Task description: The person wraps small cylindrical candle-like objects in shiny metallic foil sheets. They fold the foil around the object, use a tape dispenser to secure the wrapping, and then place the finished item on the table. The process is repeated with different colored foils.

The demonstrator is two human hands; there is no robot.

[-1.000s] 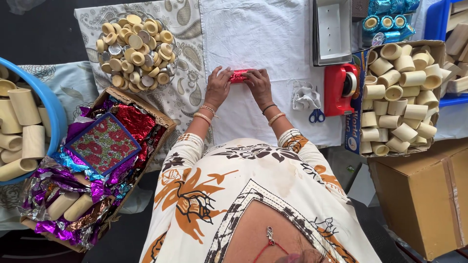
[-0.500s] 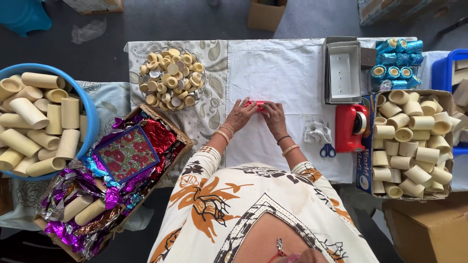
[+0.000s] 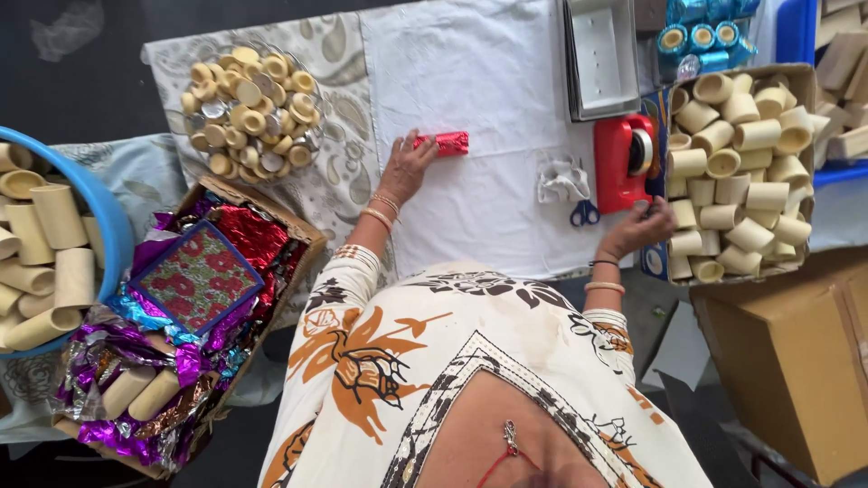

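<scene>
On the white cloth [image 3: 488, 81] covering the desk, a small roll wrapped in red foil [image 3: 442, 143] is lying on its side, and it is touched at its left end by the fingertips of the left hand [image 3: 404, 169]. That hand is laid flat with the fingers spread and loosely open; the roll is only pressed against, not gripped, and it extends to the right of the fingers.

Well apart from it, the right hand [image 3: 640, 228] is reached out to the near left corner of a cardboard box [image 3: 800, 74] packed with tan cardboard tubes [image 3: 737, 167]. Its fingers are curled at the box edge, but whether anything is held cannot be told. Just beyond this hand a red tape dispenser [image 3: 626, 161] is standing, with blue-handled scissors [image 3: 584, 212] and a crumpled white scrap [image 3: 562, 181] beside it.

To the left of the roll, a round tray of small tan caps and silver discs [image 3: 251, 113] is set on a patterned cloth. Nearer the body, a box of red and purple foil sheets [image 3: 194, 312] is seen, and a blue tub [image 3: 108, 237] of more tubes is at the far left.
</scene>
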